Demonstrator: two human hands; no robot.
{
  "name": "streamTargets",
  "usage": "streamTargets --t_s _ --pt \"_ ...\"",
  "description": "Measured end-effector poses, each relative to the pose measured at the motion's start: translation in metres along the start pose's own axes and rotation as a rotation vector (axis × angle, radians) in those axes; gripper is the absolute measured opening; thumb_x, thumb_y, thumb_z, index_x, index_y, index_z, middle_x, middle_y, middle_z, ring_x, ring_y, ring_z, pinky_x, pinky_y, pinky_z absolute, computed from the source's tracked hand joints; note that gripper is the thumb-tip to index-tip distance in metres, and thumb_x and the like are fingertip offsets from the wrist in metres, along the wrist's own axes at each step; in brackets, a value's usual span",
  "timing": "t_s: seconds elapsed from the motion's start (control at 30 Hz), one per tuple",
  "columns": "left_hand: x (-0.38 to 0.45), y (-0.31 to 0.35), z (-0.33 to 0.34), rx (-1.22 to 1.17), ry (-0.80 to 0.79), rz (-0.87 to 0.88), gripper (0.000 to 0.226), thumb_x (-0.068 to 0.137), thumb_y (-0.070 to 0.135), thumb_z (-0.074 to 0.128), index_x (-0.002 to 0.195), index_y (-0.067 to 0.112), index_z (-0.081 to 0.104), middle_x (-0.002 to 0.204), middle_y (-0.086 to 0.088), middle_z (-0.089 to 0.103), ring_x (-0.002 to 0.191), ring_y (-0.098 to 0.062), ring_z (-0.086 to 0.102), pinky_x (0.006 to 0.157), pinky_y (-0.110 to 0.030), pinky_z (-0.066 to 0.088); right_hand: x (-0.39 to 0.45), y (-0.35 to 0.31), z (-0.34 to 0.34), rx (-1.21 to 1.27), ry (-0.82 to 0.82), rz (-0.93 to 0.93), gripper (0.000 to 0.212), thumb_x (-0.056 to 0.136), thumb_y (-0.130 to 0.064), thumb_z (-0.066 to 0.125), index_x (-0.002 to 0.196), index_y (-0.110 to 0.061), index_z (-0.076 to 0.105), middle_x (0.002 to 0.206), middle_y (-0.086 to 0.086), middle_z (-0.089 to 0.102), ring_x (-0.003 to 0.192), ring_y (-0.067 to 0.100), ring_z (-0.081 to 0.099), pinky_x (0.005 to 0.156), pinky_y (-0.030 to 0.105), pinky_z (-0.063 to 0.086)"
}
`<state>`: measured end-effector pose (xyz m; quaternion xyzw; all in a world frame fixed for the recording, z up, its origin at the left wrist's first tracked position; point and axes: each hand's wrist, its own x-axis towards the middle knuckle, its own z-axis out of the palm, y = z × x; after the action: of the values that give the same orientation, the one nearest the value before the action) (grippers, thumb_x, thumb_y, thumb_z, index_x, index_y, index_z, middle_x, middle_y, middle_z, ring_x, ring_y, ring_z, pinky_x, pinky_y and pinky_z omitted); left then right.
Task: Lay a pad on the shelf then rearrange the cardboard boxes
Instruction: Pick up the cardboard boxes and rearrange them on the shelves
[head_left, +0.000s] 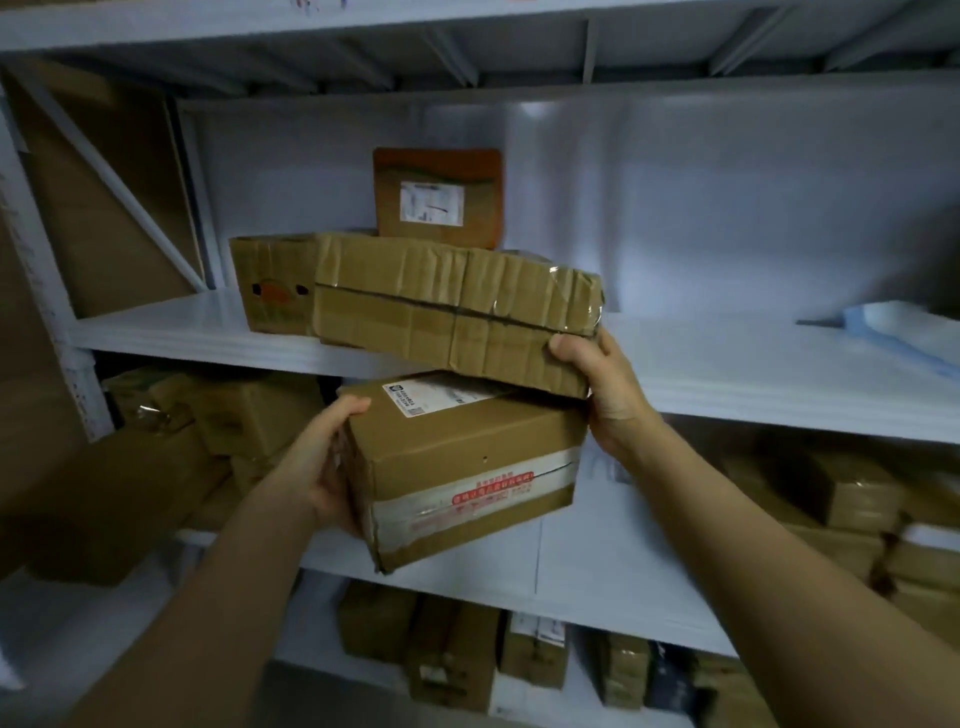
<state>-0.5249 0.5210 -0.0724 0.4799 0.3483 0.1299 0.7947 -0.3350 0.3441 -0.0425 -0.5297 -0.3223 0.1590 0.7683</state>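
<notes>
We face a white metal shelving unit (753, 374) whose middle shelf runs across the view, with more cartons packed on the levels below it. On that middle shelf, at the far right, lies a pale blue pad (904, 332), well apart from the boxes. Left of centre on the same shelf sits a small carton with dark round holes (272, 291), and behind it an upright orange-brown box with a white label (439, 197) stands against the back wall.

In front of these we hold a long, crumpled flat box (457, 312), taped along its seam and tilted down to the right; its left end is over the shelf, while its right end juts past the shelf edge. Our right hand (602, 384) grips that right end, thumb on the front face. Below it we carry a squarer box with a red-printed tape band (462, 467), off the shelf, touching the flat box's underside. Our left hand (322, 462) clasps its left side, fingers curled over the top edge.
</notes>
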Motion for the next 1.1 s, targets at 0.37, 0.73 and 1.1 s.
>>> streamTargets --t_s 0.37,0.73,1.1 --pt "0.021 -0.111 0.048 0.064 -0.006 -0.136 0.035 0.08 0.047 0.062 0.092 0.014 0.061 0.096 -0.015 0.059 0.087 -0.037 0.051 0.082 -0.047 0.038 -0.09 0.069 -0.086 -0.326 0.053 0.26 0.084 0.065 -0.019 0.082 0.133 -0.025 0.032 0.124 -0.001 0.052 0.111 0.016 0.054 0.076 0.021 0.049" --pt "0.079 -0.18 0.165 -0.021 0.012 -0.256 0.085 0.055 0.046 0.077 0.133 0.028 0.046 0.131 -0.016 0.054 0.12 -0.048 0.045 0.098 -0.075 0.022 -0.097 0.08 -0.223 -0.587 0.404 0.317 0.111 0.041 -0.045 0.08 0.137 -0.02 0.031 0.127 0.001 0.05 0.114 0.024 0.053 0.095 0.042 0.05" --pt "0.142 -0.229 0.283 -0.352 0.111 -0.213 0.047 0.083 0.038 0.063 0.124 0.023 0.046 0.093 -0.012 0.058 0.088 -0.038 0.054 0.098 -0.071 0.031 -0.048 0.104 -0.323 -0.742 0.805 0.302 0.119 0.054 -0.04 0.083 0.148 -0.012 0.015 0.143 0.013 0.035 0.129 0.033 0.041 0.103 0.045 0.042"
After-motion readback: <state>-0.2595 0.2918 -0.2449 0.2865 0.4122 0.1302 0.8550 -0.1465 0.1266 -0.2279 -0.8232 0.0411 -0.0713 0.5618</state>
